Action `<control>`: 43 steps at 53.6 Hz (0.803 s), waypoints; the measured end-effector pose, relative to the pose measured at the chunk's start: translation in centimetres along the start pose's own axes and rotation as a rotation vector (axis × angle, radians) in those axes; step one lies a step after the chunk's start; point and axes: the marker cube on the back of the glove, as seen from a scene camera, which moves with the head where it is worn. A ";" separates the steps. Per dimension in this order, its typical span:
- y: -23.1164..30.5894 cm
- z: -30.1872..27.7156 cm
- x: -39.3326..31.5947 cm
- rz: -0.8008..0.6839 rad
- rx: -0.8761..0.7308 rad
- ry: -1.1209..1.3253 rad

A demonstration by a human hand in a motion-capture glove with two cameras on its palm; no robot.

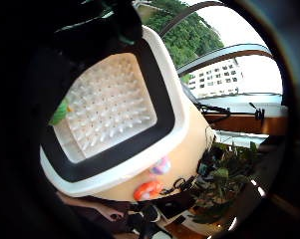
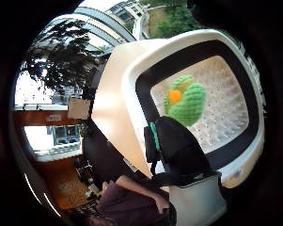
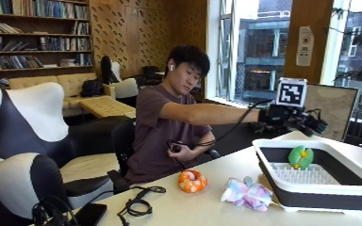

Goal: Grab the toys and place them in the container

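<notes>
A white and black container [image 3: 275, 143] with a studded floor stands at the right end of the table. My gloved right hand [image 3: 292, 121] hovers above it, fingers relaxed and holding nothing. A green knitted toy [image 3: 300, 157] with an orange spot is below the hand, inside the container's walls and apart from the fingers. In the thumb side palm view the green toy [image 2: 184, 100] shows over the container floor [image 2: 225, 108], beside a black finger [image 2: 178, 146]. An orange ring toy [image 3: 192, 181] and a pastel plush toy [image 3: 247, 193] lie on the table in front of the container.
Black cables [image 3: 137, 203] and a dark phone [image 3: 90, 214] lie on the pale table [image 3: 187, 209] near its left end. The bare left hand [image 3: 181, 149] rests at the person's chest. A chair [image 3: 37, 179] stands at the left; windows are behind.
</notes>
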 end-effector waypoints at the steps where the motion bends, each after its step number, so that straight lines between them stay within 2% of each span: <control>1: 0.5 -0.6 0.5 -0.003 0.002 0.026; 13: 9.0 -8.6 7.1 0.054 0.023 0.128; 22: 16.1 -10.1 12.5 0.160 -0.029 0.150; 31: 23.2 -6.7 16.8 0.166 -0.113 0.118; 43: 28.4 5.2 19.8 0.073 -0.199 -0.001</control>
